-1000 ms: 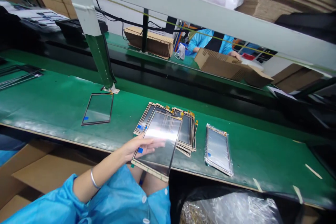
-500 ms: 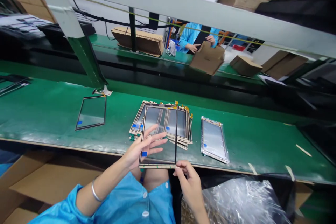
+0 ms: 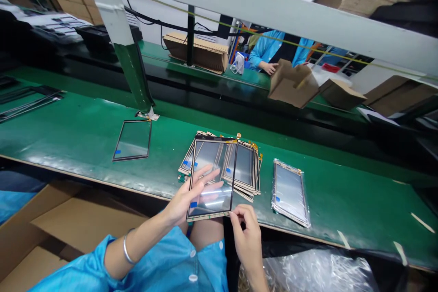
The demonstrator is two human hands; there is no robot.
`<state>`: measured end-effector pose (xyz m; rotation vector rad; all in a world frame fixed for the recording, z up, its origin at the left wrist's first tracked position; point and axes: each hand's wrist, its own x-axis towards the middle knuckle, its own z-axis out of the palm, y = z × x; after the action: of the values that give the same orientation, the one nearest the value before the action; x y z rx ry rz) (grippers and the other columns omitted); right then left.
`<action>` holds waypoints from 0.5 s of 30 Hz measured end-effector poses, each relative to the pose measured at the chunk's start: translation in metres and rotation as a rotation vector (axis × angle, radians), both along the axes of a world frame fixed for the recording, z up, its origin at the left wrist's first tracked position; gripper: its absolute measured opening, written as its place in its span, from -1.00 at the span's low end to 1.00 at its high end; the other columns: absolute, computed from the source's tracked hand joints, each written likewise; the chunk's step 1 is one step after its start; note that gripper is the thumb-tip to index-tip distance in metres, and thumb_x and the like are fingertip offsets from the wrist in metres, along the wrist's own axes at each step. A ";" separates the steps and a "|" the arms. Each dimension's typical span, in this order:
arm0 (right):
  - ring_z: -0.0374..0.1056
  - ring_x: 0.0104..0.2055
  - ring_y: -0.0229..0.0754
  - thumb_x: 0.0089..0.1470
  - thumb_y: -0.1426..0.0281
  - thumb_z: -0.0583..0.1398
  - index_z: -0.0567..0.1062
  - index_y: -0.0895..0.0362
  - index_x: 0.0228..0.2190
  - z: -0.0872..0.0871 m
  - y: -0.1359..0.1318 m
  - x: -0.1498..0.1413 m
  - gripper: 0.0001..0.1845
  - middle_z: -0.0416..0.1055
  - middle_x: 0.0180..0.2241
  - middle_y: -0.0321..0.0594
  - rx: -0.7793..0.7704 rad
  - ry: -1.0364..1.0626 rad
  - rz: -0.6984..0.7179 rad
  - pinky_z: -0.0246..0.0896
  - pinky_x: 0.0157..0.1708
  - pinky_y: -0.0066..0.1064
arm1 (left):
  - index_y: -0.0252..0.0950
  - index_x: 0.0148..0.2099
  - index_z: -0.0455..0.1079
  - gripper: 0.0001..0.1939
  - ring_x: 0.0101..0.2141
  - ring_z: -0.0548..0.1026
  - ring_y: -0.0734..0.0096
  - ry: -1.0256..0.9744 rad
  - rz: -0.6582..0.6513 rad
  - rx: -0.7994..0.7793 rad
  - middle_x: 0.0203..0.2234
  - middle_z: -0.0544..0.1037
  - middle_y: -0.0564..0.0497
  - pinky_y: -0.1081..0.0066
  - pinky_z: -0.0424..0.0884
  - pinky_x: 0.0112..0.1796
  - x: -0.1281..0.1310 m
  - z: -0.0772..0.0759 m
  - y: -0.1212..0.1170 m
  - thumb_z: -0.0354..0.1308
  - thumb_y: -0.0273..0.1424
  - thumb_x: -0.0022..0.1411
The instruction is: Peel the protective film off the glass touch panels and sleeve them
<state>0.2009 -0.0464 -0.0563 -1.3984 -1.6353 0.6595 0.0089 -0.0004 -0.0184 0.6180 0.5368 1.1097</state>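
A clear touch-screen glass panel (image 3: 216, 191) with a dark frame, a blue tab at lower left and an orange flex tail on top is held up over the bench edge. My left hand (image 3: 200, 187) grips its left side, with fingers spread behind the glass and seen through it. At the lower right corner, my right hand (image 3: 245, 223) has thumb and forefinger pinched together. Behind the held panel lies a stack of similar panels (image 3: 244, 164), partly covered by it.
A single panel (image 3: 132, 140) lies left on the green bench (image 3: 82, 132). To the right is a film-wrapped panel pile (image 3: 290, 194). Clear plastic film (image 3: 318, 271) and an open carton (image 3: 85, 219) sit below the edge. Across the bench, a co-worker (image 3: 270, 54) handles a cardboard box (image 3: 292, 84).
The held panel has tilted, and light now reflects off its lower part. My right hand stays at its lower corner. The view has shifted, and the co-worker's box sits differently.
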 end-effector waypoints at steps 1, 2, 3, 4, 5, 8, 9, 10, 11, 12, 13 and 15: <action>0.21 -0.40 -0.26 0.21 0.40 0.06 0.33 0.10 -0.42 0.002 -0.001 -0.001 -0.85 0.25 -0.39 -0.25 0.004 -0.011 0.029 0.16 -0.43 -0.46 | -0.13 0.19 0.19 -0.57 0.13 0.31 0.01 0.010 0.012 0.002 0.25 0.18 -0.15 0.14 0.32 0.00 -0.001 -0.001 0.001 0.09 -0.33 0.29; 0.21 -0.39 -0.26 0.21 0.41 0.05 0.32 0.10 -0.42 0.005 -0.002 -0.003 -0.85 0.24 -0.38 -0.25 0.012 -0.021 0.057 0.16 -0.42 -0.47 | -0.14 0.20 0.18 -0.56 0.13 0.31 0.01 0.023 0.023 0.004 0.24 0.20 -0.17 0.14 0.33 -0.01 -0.003 -0.003 0.001 0.09 -0.34 0.29; 0.21 -0.38 -0.26 0.21 0.42 0.05 0.31 0.10 -0.42 0.009 -0.002 -0.003 -0.86 0.23 -0.38 -0.24 0.023 -0.029 0.078 0.17 -0.40 -0.47 | -0.16 0.21 0.16 -0.55 0.13 0.32 0.01 0.036 0.033 0.005 0.22 0.23 -0.19 0.15 0.35 -0.02 -0.005 -0.004 0.002 0.09 -0.34 0.29; 0.22 -0.35 -0.25 0.21 0.42 0.05 0.31 0.10 -0.41 0.015 -0.001 -0.004 -0.87 0.23 -0.37 -0.24 0.036 -0.037 0.090 0.18 -0.38 -0.46 | -0.16 0.23 0.13 -0.53 0.11 0.34 0.01 0.045 0.039 0.001 0.20 0.26 -0.21 0.16 0.36 -0.04 -0.008 -0.006 0.003 0.08 -0.34 0.30; 0.23 -0.33 -0.24 0.20 0.42 0.05 0.32 0.10 -0.40 0.022 0.001 -0.004 -0.88 0.24 -0.35 -0.22 0.049 -0.044 0.092 0.18 -0.37 -0.46 | -0.17 0.25 0.09 -0.50 0.09 0.37 0.02 0.051 0.044 -0.007 0.17 0.29 -0.23 0.17 0.38 -0.07 -0.010 -0.007 0.004 0.07 -0.33 0.30; 0.25 -0.25 -0.20 0.19 0.40 0.06 0.35 0.10 -0.39 0.046 0.014 -0.010 -0.88 0.26 -0.27 -0.15 0.058 -0.051 0.125 0.20 -0.34 -0.44 | -0.16 0.29 0.01 -0.44 0.02 0.44 0.04 0.042 0.040 -0.052 0.14 0.34 -0.24 0.20 0.41 -0.12 -0.015 -0.009 0.004 0.07 -0.33 0.30; 0.27 -0.22 -0.19 0.20 0.38 0.06 0.34 0.10 -0.40 0.055 0.019 -0.014 -0.86 0.27 -0.25 -0.13 0.030 -0.032 0.185 0.22 -0.33 -0.43 | -0.16 0.29 0.02 -0.44 0.02 0.44 0.05 0.030 0.032 -0.063 0.13 0.35 -0.24 0.20 0.41 -0.12 -0.015 -0.010 0.003 0.08 -0.33 0.29; 0.29 -0.21 -0.19 0.21 0.36 0.05 0.33 0.10 -0.42 0.064 0.025 -0.020 -0.84 0.29 -0.23 -0.12 -0.024 0.010 0.274 0.23 -0.32 -0.42 | -0.17 0.28 0.06 -0.44 0.01 0.44 0.07 0.014 0.022 -0.073 0.11 0.37 -0.23 0.21 0.41 -0.11 -0.015 -0.012 0.001 0.10 -0.34 0.28; 0.32 -0.22 -0.19 0.22 0.34 0.04 0.32 0.09 -0.43 0.073 0.031 -0.027 -0.82 0.32 -0.22 -0.12 -0.109 0.076 0.390 0.25 -0.34 -0.41 | -0.19 0.26 0.09 -0.46 0.00 0.45 0.09 -0.005 0.007 -0.087 0.08 0.41 -0.21 0.22 0.41 -0.11 -0.014 -0.014 0.000 0.12 -0.35 0.27; 0.35 -0.26 -0.21 0.23 0.31 0.03 0.29 0.09 -0.43 0.083 0.037 -0.034 -0.80 0.35 -0.22 -0.12 -0.211 0.159 0.515 0.28 -0.36 -0.41 | -0.20 0.24 0.14 -0.48 -0.02 0.47 0.11 -0.030 -0.012 -0.106 0.04 0.45 -0.20 0.24 0.41 -0.11 -0.013 -0.016 -0.002 0.12 -0.33 0.27; 0.38 -0.31 -0.23 0.23 0.29 0.03 0.27 0.09 -0.43 0.092 0.043 -0.039 -0.79 0.38 -0.21 -0.13 -0.304 0.245 0.616 0.30 -0.39 -0.40 | -0.22 0.21 0.18 -0.52 -0.04 0.49 0.13 -0.060 -0.038 -0.129 -0.01 0.49 -0.19 0.26 0.42 -0.13 -0.012 -0.019 -0.004 0.10 -0.30 0.28; 0.41 -0.38 -0.23 0.22 0.25 0.04 0.27 0.08 -0.42 0.112 0.058 -0.040 -0.79 0.44 -0.22 -0.13 -0.311 0.378 0.618 0.33 -0.41 -0.35 | -0.25 0.17 0.24 -0.52 -0.08 0.51 0.10 -0.137 -0.109 -0.170 -0.08 0.53 -0.19 0.25 0.44 -0.18 -0.010 -0.025 -0.007 0.03 -0.14 0.29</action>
<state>0.1605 0.0119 0.0556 -0.8715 -1.6927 1.4905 -0.0008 -0.0079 -0.0433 0.4152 0.4676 0.9848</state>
